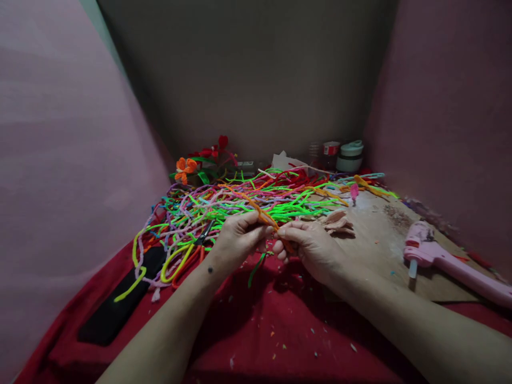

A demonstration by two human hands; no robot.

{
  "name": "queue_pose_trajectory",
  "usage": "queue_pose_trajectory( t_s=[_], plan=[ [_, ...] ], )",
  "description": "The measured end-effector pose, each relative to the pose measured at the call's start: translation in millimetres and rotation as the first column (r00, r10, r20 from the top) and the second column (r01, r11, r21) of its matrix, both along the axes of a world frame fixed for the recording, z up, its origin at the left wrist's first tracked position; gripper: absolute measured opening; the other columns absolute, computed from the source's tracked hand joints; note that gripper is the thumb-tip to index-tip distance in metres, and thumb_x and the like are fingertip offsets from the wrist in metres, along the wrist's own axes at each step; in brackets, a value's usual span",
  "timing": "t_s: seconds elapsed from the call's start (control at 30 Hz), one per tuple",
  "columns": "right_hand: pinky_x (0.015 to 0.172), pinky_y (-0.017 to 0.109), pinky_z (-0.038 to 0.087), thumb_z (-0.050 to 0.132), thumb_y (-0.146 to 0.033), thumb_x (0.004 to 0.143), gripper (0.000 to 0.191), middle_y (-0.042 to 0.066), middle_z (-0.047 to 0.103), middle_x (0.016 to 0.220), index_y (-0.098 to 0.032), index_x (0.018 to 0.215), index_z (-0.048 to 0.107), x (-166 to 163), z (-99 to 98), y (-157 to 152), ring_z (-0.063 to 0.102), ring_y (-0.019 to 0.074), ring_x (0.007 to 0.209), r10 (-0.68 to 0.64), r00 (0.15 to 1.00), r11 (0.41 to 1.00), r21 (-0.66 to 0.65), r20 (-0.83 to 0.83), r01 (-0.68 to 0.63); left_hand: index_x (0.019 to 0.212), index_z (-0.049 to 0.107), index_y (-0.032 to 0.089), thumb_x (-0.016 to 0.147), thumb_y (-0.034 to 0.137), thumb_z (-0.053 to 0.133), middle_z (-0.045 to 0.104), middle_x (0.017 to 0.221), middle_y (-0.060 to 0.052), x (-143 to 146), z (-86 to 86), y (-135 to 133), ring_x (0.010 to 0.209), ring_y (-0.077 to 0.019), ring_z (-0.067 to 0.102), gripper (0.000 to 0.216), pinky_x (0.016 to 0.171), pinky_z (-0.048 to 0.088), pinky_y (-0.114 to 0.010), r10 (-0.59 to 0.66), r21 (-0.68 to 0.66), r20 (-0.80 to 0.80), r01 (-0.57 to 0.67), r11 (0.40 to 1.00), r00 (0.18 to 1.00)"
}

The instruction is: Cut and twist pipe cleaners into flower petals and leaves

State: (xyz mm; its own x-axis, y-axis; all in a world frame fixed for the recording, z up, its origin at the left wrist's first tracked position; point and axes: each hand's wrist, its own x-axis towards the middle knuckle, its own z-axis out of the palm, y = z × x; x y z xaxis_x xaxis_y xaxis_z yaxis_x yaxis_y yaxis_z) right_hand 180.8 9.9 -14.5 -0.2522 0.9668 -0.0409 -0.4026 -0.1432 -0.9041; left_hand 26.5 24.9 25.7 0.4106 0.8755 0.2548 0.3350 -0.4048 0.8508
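Both hands meet over the front of the table around an orange pipe cleaner [256,206], which slants up and left toward the pile. My left hand [242,234] pinches it between thumb and forefinger. Just to the right, my right hand [306,242] grips its lower part, and some orange shows beneath the fingers. Behind the hands spreads a tangle of colourful pipe cleaners [292,207], mostly green, pink and red. Scissors [206,233] with dark blades lie left of my left hand. A short green piece [256,271] is below the hands.
A pink glue gun [440,253] rests on a brown board [368,234] at right. Pale pink petal-like pieces [338,221] lie beside my right hand. A black flat object [120,306] sits at left. Behind are an orange flower [186,169] and a lidded cup [350,156]. Scraps dot the red cloth [256,336].
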Motion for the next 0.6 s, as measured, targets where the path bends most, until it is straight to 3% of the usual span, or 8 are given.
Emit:
queue_pose_trajectory(
  t_s=[0.07,0.13,0.23,0.37,0.4,0.47,0.53,0.6],
  plan=[
    [0.046,0.022,0.042,0.058,-0.021,0.069,0.009,0.003,0.062,0.055,-0.013,0.064,0.059,1.0,1.3,-0.2,0.054,0.0098,0.045,-0.011,1.000,1.000,0.009,-0.001,0.011,0.084,0.065,0.018,0.080,0.024,0.053,0.061,0.075,-0.004,-1.6,-4.9,1.7,0.068,-0.0132,0.056,0.014,0.063,0.045,-0.023,0.038,0.326,-0.129,0.006,0.945,0.991],
    [0.045,0.021,0.042,0.057,-0.021,0.069,0.009,0.002,0.061,0.054,-0.013,0.064,0.059,1.9,1.8,0.0,0.054,0.0096,0.044,-0.011,1.000,1.000,0.022,-0.001,0.011,0.093,0.065,0.021,0.083,0.021,0.048,0.060,0.088,-0.006,-3.8,-7.7,3.1,0.080,-0.0152,0.054,0.020,0.071,0.043,-0.025,0.088,0.555,-0.250,0.068,0.829,0.964],
    [0.044,0.021,0.042,0.056,-0.021,0.068,0.009,0.002,0.060,0.054,-0.014,0.063,0.058,2.9,0.9,0.3,0.053,0.0091,0.043,0.026,1.000,1.000,0.013,0.015,-0.026,0.094,0.065,0.024,0.084,0.020,0.045,0.059,0.089,-0.006,-7.4,-6.3,3.9,0.085,-0.0176,0.049,0.023,0.076,0.038,-0.030,0.137,0.673,-0.330,0.131,0.728,0.934],
    [0.039,0.021,0.039,0.055,-0.022,0.068,0.010,0.001,0.059,0.048,-0.015,0.062,0.055,4.0,0.6,-0.6,0.050,0.0097,0.038,0.101,0.993,0.995,0.001,0.062,-0.101,0.084,0.064,0.022,0.083,0.019,0.048,0.062,0.090,-0.005,-10.0,-0.9,4.6,0.088,-0.0185,0.045,0.016,0.082,0.031,-0.033,0.135,0.717,-0.461,0.279,0.639,0.877],
    [0.038,0.021,0.038,0.055,-0.022,0.068,0.010,0.001,0.058,0.047,-0.015,0.061,0.055,4.1,1.4,-1.0,0.050,0.0097,0.037,0.118,0.990,0.993,0.005,0.075,-0.118,0.083,0.063,0.021,0.083,0.020,0.048,0.063,0.088,-0.005,-10.1,0.4,4.8,0.085,-0.0179,0.046,0.015,0.080,0.031,-0.033,0.126,0.703,-0.490,0.306,0.642,0.863],
    [0.038,0.021,0.037,0.055,-0.021,0.067,0.010,0.000,0.057,0.045,-0.015,0.059,0.054,3.8,3.6,-2.0,0.048,0.0090,0.036,0.140,0.984,0.989,0.021,0.106,-0.143,0.076,0.060,0.020,0.083,0.021,0.049,0.062,0.079,-0.003,-9.4,2.9,4.2,0.076,-0.0160,0.046,0.013,0.075,0.031,-0.031,0.087,0.643,-0.495,0.297,0.706,0.865],
    [0.039,0.021,0.037,0.054,-0.020,0.066,0.012,-0.001,0.055,0.044,-0.016,0.055,0.052,2.6,6.2,-3.6,0.045,0.0080,0.036,0.132,0.977,0.988,0.056,0.167,-0.143,0.067,0.056,0.018,0.080,0.021,0.051,0.058,0.069,-0.001,-7.6,5.5,1.9,0.068,-0.0138,0.045,0.015,0.069,0.032,-0.027,0.041,0.526,-0.441,0.221,0.821,0.897],
    [0.042,0.022,0.037,0.053,-0.023,0.069,0.017,-0.001,0.054,0.045,-0.017,0.053,0.052,1.1,7.8,-6.1,0.044,0.0083,0.037,0.081,0.957,0.984,0.128,0.278,-0.121,0.059,0.052,0.017,0.077,0.022,0.054,0.051,0.059,0.002,-5.0,6.8,-1.2,0.058,-0.0112,0.042,0.018,0.060,0.031,-0.024,-0.005,0.300,-0.338,0.112,0.947,0.941]
  ],
)
